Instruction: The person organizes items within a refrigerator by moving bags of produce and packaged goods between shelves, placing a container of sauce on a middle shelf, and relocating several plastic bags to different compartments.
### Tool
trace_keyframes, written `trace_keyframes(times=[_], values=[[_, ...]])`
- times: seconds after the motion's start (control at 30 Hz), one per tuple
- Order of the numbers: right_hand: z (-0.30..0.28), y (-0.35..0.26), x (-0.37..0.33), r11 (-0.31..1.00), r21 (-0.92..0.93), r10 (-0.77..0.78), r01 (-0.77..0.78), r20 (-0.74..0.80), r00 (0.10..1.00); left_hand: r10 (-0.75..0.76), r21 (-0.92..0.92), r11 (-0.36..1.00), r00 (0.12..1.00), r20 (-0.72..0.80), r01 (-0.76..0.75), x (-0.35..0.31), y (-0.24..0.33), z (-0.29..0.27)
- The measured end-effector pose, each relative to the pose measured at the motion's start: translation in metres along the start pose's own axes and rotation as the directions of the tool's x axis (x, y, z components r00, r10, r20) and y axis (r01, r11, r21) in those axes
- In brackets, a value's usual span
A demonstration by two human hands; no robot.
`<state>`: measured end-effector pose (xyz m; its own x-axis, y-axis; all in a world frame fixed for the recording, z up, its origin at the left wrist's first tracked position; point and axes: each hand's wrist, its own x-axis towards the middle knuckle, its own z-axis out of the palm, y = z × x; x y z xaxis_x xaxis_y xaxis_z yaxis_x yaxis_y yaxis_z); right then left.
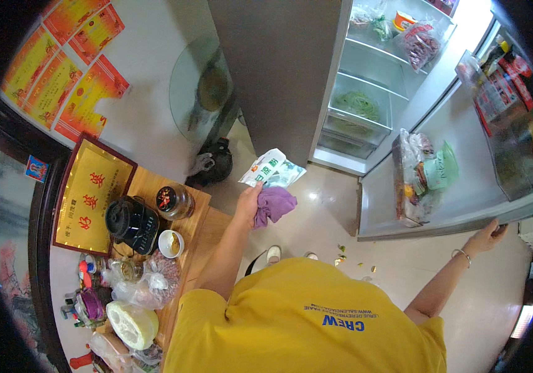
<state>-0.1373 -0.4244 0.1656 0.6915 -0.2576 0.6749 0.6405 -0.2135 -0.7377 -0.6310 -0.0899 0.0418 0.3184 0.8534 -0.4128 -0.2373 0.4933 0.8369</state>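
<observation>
In my left hand [249, 202] are a crumpled purple cloth [275, 207] and a white and green plastic packet [273, 169], held out in front of me. The fingers are closed round both, and the cloth hides part of them. Off to the right, my right hand [487, 239] has its fingers curled at the outer edge of the refrigerator door [375, 217], which stands wide open. Inside the refrigerator [335, 152], a bag of dark red food [420, 45] hangs over a shelf, and leafy greens [356, 105] fill a clear drawer.
Bagged food [425, 168] and bottles crowd the door racks. At left, a wooden counter [195, 217] bears a black appliance [131, 224], a lidded jar [175, 202], a small white bowl [171, 244] and a cut pale melon [132, 324]. Yellowish scraps [341, 255] lie on the floor.
</observation>
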Motion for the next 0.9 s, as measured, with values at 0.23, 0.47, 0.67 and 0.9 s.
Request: trace_keyframes(times=[0.23, 0.47, 0.67, 0.9], values=[[0.006, -0.045, -0.053, 0.929, 0.220, -0.343, 0.299, 0.204, 0.917, -0.123, -0.142, 0.983, 0.992, -0.021, 0.118, -0.026, -0.012, 0.027], [0.170, -0.141, -0.265, 0.879, 0.173, -0.288, -0.444, 0.935, -0.205, -0.131, -0.015, 0.991, 0.989, -0.067, 0.131, -0.053, 0.014, 0.035], [0.190, -0.201, -0.336, 0.870, -0.060, -0.330, -0.490, 0.668, -0.667, -0.174, 0.164, 0.968, 0.978, -0.115, 0.192, -0.078, 0.015, -0.015], [0.163, -0.241, -0.432, 0.838, -0.044, -0.384, -0.545, 0.661, -0.645, 0.294, 0.587, 0.794, 0.946, -0.140, -0.160, -0.121, 0.002, -0.078]])
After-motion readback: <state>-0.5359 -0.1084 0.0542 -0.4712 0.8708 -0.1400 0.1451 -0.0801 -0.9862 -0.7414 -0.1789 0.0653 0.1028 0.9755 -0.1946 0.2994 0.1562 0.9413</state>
